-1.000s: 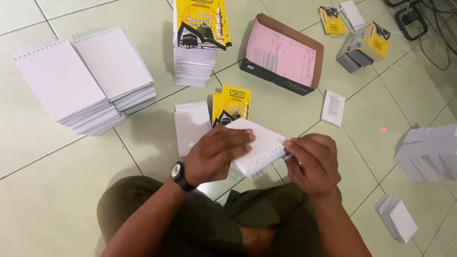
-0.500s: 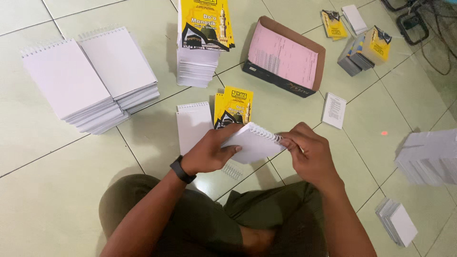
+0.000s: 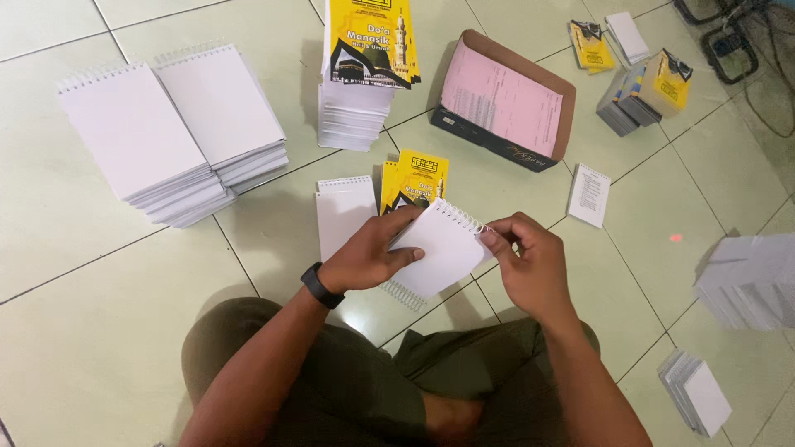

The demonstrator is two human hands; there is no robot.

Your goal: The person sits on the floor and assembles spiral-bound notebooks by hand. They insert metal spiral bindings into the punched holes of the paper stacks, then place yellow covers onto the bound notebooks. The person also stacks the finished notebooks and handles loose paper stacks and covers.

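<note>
White booklet (image 3: pixel 443 248) between both hands

We could not see the part of the small white booklet (image 3: pixel 443 248) under our left hand (image 3: pixel 368 257), nor the corner our right hand (image 3: pixel 530 269) pinched. The yellow cover (image 3: pixel 414 178) behind it was half hidden. The stack of white sheets (image 3: pixel 749 281) at the right ran off the edge, blurred. The tall stack of yellow booklets (image 3: pixel 364 50) was cut off at the top. The print on the pink sheet (image 3: pixel 501 99) in the cardboard box (image 3: pixel 567 116) was too small to make out.
</note>
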